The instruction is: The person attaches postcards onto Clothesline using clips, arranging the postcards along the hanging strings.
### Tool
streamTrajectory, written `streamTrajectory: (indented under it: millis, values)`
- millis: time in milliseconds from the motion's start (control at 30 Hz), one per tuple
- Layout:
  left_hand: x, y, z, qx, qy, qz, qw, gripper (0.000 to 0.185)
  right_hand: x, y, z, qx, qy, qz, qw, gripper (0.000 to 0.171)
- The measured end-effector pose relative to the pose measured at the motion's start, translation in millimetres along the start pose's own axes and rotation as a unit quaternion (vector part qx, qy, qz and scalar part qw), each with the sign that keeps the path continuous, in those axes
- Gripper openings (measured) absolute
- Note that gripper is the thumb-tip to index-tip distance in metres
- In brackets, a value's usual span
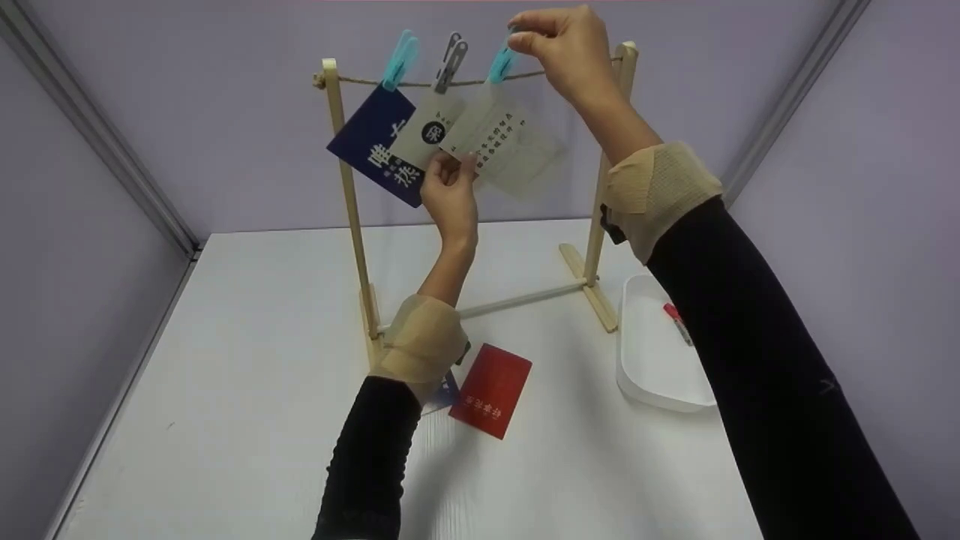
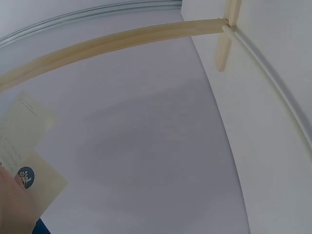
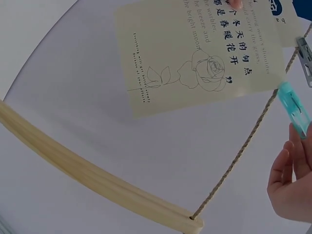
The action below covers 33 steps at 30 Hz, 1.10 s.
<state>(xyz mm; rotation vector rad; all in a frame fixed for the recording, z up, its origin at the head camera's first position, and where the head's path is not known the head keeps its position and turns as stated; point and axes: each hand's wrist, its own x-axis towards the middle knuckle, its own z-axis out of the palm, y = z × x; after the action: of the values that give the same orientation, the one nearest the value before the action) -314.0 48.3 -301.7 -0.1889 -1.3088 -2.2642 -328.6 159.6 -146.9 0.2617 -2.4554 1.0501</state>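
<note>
The cream rose card (image 1: 514, 142) has its lower edge pinched in the curled fingers of the left hand (image 1: 452, 199), its top corner by a turquoise clip (image 1: 500, 64) pinched above in the fingers of the right hand (image 1: 576, 51), the red card (image 1: 491, 390) beneath both on the tabletop (image 1: 262, 337).

Left sleeve (image 1: 366, 461) black, long, bumpy gathered edges. Right sleeve (image 1: 772, 360) black, smoother, small pale mark (image 1: 828, 385) near outer edge. Left wrap (image 1: 424, 337) beige, bandage-like, around wrist at cuff; right wrap (image 1: 664, 191) same, fine mesh texture visible. Dark bit (image 1: 463, 352) juts from left wrap's edge, black piece (image 1: 613, 226) from right wrap's. Left hand (image 1: 453, 199), right hand (image 1: 577, 56) bare.
</note>
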Motion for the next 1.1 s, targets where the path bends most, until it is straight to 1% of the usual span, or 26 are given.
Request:
streamTrajectory:
  millis: [100, 200, 367, 533, 667, 733, 800, 867, 900, 967, 1033, 1100]
  values:
    - [3.9, -10.7, -2.2, -0.002, -0.004, 0.006, 1.0000, 0.019, 1.7, -0.6, 1.3, -0.007, -0.006, 0.003, 1.000, 0.029]
    - [7.8, -22.3, -4.1, -0.003, -0.001, 0.008, 1.0000, 0.020, 2.3, -0.9, 1.7, -0.018, -0.010, 0.013, 1.000, 0.029]
    - [7.8, -25.6, -4.8, 0.007, 0.009, 0.014, 0.9998, 0.019, 1.3, -1.6, 2.1, -0.023, -0.026, 0.022, 0.999, 0.029]
    - [7.1, -25.6, -5.3, 0.014, 0.013, 0.016, 0.9997, 0.019, -1.0, -2.4, 0.9, -0.028, -0.054, 0.032, 0.998, 0.032]
    - [5.5, -27.2, -6.0, 0.020, 0.010, 0.007, 0.9997, 0.021, -3.3, -1.9, -1.4, -0.034, -0.079, 0.038, 0.996, 0.038]
    - [3.4, -29.4, -7.2, 0.046, 0.004, -0.006, 0.9989, 0.021, -5.6, 0.2, -3.3, -0.035, -0.077, 0.029, 0.996, 0.042]
    - [-0.7, -33.5, -9.6, 0.092, -0.009, -0.021, 0.9955, 0.021, -8.4, 4.0, -6.5, -0.031, -0.054, 0.012, 0.998, 0.043]
    - [-6.8, -40.7, -13.8, 0.145, -0.034, -0.041, 0.9880, 0.022, -11.2, 11.4, -11.7, -0.018, -0.009, -0.007, 1.000, 0.038]
    - [-10.4, -45.6, -16.3, 0.173, -0.048, -0.055, 0.9822, 0.022, -12.2, 16.8, -14.8, -0.003, 0.020, -0.017, 1.000, 0.031]
    - [-19.2, -56.6, -21.4, 0.214, -0.075, -0.084, 0.9703, 0.023, -14.7, 30.7, -21.6, 0.031, 0.075, -0.028, 0.996, 0.018]
    - [-30.2, -69.7, -26.2, 0.235, -0.100, -0.119, 0.9595, 0.023, -19.1, 50.3, -27.5, 0.056, 0.118, -0.032, 0.991, 0.009]
    - [-43.9, -83.9, -29.7, 0.251, -0.118, -0.152, 0.9485, 0.022, -26.5, 74.6, -32.1, 0.065, 0.146, -0.024, 0.987, 0.006]
